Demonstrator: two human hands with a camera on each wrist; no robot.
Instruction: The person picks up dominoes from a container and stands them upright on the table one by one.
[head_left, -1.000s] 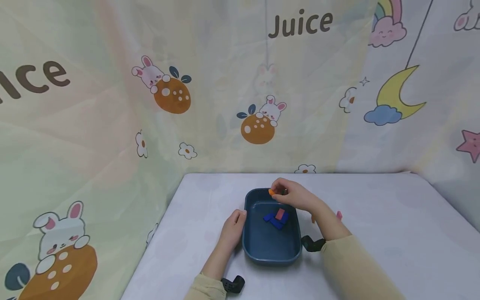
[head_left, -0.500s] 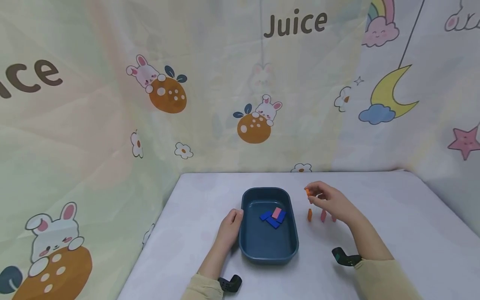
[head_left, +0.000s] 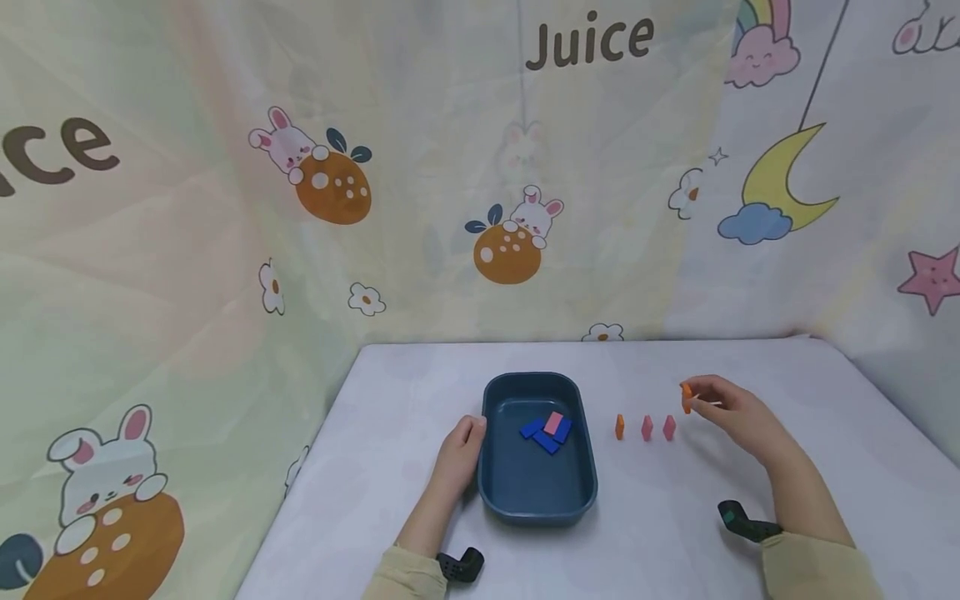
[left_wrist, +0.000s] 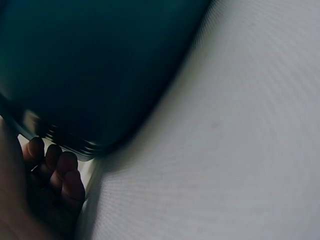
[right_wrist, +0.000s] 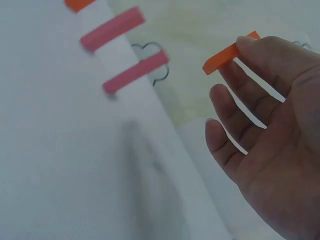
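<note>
My right hand (head_left: 731, 408) pinches an orange domino (right_wrist: 220, 59) upright between thumb and fingers, over the table to the right of a short row. That row holds an orange domino (head_left: 619, 427), then two pink dominoes, the nearer to my hand (head_left: 669, 427) last, all standing on end. At the middle, my left hand (head_left: 461, 454) grips the left side of a dark blue tray (head_left: 536, 500), its fingers (left_wrist: 72, 185) curled against the wall below the rim. Inside the tray lie several blue dominoes (head_left: 546, 442) and a pink domino (head_left: 553, 423).
The white table (head_left: 405, 383) runs back to a printed cloth backdrop (head_left: 420, 167). Black wrist cameras are strapped on the left wrist (head_left: 461, 566) and right wrist (head_left: 748, 522), hanging low over the table.
My right hand has come out of the tray with the orange domino and travelled right, past the standing row. The left hand keeps its place on the tray.
</note>
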